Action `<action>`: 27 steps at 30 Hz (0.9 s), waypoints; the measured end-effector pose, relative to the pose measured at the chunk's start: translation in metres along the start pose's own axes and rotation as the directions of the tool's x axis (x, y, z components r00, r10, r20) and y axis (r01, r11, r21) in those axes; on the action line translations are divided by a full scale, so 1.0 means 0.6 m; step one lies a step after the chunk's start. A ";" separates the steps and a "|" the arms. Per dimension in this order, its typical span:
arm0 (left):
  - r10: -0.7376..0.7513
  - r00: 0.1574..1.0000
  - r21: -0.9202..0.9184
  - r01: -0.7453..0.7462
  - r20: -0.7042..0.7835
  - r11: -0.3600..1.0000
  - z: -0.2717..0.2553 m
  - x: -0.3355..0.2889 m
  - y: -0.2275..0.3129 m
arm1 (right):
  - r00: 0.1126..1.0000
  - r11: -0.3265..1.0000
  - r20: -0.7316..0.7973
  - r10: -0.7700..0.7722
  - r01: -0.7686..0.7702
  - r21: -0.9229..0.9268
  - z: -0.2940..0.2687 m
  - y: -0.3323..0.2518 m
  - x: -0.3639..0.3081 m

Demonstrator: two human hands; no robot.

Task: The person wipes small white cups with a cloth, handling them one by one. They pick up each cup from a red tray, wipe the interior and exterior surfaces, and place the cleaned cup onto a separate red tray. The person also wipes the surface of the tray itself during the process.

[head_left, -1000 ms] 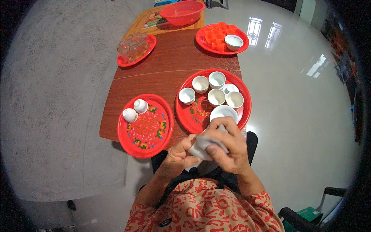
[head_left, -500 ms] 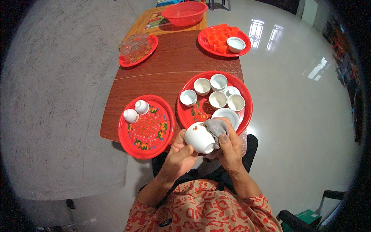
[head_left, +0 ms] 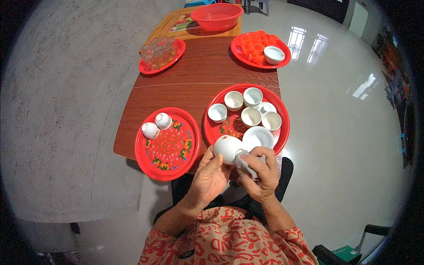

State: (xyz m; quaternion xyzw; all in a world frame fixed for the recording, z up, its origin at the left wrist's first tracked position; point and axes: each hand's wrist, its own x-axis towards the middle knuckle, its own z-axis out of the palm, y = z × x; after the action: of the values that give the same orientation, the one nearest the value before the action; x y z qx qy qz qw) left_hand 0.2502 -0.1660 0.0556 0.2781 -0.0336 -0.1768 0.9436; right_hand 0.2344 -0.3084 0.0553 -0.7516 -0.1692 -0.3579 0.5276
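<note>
A white cup [head_left: 227, 149] with a small reddish motif is gripped by my left hand [head_left: 209, 176], thumb on its near side. My right hand [head_left: 261, 176] is closed on a grey cloth [head_left: 245, 165] and presses it to the cup's foot. Just beyond, a round red tray [head_left: 286, 128] bears several white cups [head_left: 233, 100], a white bowl [head_left: 257, 138] and a small white lid-like piece [head_left: 266, 108]. To the left, another red tray [head_left: 168, 148] with painted flowers carries two upturned white cups [head_left: 163, 120] near its far-left rim.
On the brown wooden table [head_left: 176, 93], a red plate [head_left: 180, 51] of clear glasses stands far left. Far right, another red plate [head_left: 282, 64] holds several orange cups [head_left: 252, 45] and a lidded white bowl [head_left: 274, 55]. A red basin [head_left: 217, 17] sits at the back.
The cup has turned in my left hand and sits slightly higher. My right hand has rotated knuckles up, moving the cloth from the cup's side down to its foot.
</note>
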 end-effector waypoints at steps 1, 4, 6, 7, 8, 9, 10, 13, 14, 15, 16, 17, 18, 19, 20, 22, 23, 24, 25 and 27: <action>0.004 1.000 0.002 -0.004 0.002 1.000 0.002 0.000 0.000 | 1.000 1.000 -0.019 -0.007 0.007 0.008 -0.001 0.000 0.005; 0.015 1.000 0.016 -0.015 0.002 1.000 0.014 0.003 -0.003 | 0.997 0.995 -0.063 -0.054 0.048 -0.085 -0.002 0.006 0.003; 0.021 1.000 0.034 -0.021 0.002 0.999 0.015 0.003 -0.004 | 0.994 0.985 -0.056 -0.096 0.087 -0.149 -0.003 0.008 0.003; 0.019 1.000 0.042 -0.019 0.003 0.999 0.010 0.002 -0.005 | 0.994 0.987 -0.064 -0.089 0.079 -0.140 -0.003 0.008 0.001; 0.018 1.000 0.050 -0.018 0.004 0.999 0.006 0.000 -0.006 | 0.996 0.989 -0.056 -0.074 0.065 -0.135 -0.003 0.007 0.002; 0.021 1.000 0.058 -0.021 -0.005 0.998 0.003 -0.001 -0.007 | 0.997 0.990 -0.048 -0.059 0.052 -0.131 -0.003 0.004 0.003; 0.025 1.000 0.065 -0.024 -0.013 0.998 0.001 -0.002 -0.008 | 0.998 0.991 -0.039 -0.044 0.039 -0.125 -0.003 0.002 0.004; 0.007 1.000 0.071 -0.006 -0.021 0.997 -0.001 0.000 -0.010 | 1.000 1.000 0.009 0.020 -0.020 -0.012 -0.009 0.001 0.000; -0.004 1.000 0.072 0.005 -0.024 0.997 -0.001 -0.001 -0.009 | 1.000 1.000 0.008 -0.002 0.003 -0.018 -0.012 -0.002 0.002; 0.001 1.000 0.081 0.001 -0.025 0.997 0.002 -0.001 -0.008 | 1.000 0.999 0.006 -0.025 0.025 -0.024 -0.016 -0.006 0.005; 0.006 1.000 0.089 -0.003 -0.025 0.996 0.006 0.001 -0.007 | 0.999 0.998 0.005 -0.048 0.048 -0.031 -0.018 -0.009 0.006; 0.005 1.000 0.099 -0.002 -0.024 0.995 0.011 0.002 -0.008 | 0.998 0.995 -0.030 -0.061 0.058 -0.083 -0.016 -0.010 0.006; 0.020 0.999 0.100 -0.018 -0.025 0.995 0.014 0.002 -0.009 | 0.998 0.993 -0.031 -0.057 0.053 -0.101 -0.013 -0.008 0.006; 0.036 0.999 0.102 -0.033 -0.025 0.994 0.017 0.002 -0.009 | 0.998 0.992 -0.033 -0.053 0.048 -0.120 -0.008 -0.003 0.007; 0.050 0.999 0.099 -0.047 -0.023 0.994 0.019 0.002 -0.010 | 0.998 0.989 -0.033 -0.049 0.044 -0.143 -0.006 0.000 0.007; 0.040 0.999 0.091 -0.038 -0.024 0.995 0.014 0.004 -0.005 | 0.996 0.982 0.005 -0.083 0.083 -0.169 -0.007 -0.001 0.003; 0.032 0.999 0.085 -0.030 -0.027 0.996 0.012 0.003 -0.004 | 0.996 0.982 0.010 -0.087 0.088 -0.169 -0.006 0.000 -0.001; 0.029 0.999 0.081 -0.026 -0.044 0.996 0.012 0.002 -0.004 | 0.996 0.981 0.014 -0.091 0.092 -0.169 -0.006 0.000 -0.004; 0.026 0.998 0.077 -0.021 -0.061 0.997 0.014 0.002 -0.004 | 0.995 0.982 0.021 -0.102 0.104 -0.158 -0.007 0.001 -0.001; 0.022 0.997 0.080 -0.017 -0.072 0.997 0.013 0.002 -0.003 | 0.988 0.991 0.104 -0.110 0.117 -0.071 -0.017 0.001 0.004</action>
State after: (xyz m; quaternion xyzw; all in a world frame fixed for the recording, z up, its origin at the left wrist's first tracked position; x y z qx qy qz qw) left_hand 0.2493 -0.1719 0.0611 0.3214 -0.0087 -0.1558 0.9340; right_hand 0.2327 -0.3184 0.0584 -0.7775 -0.2240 -0.3555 0.4678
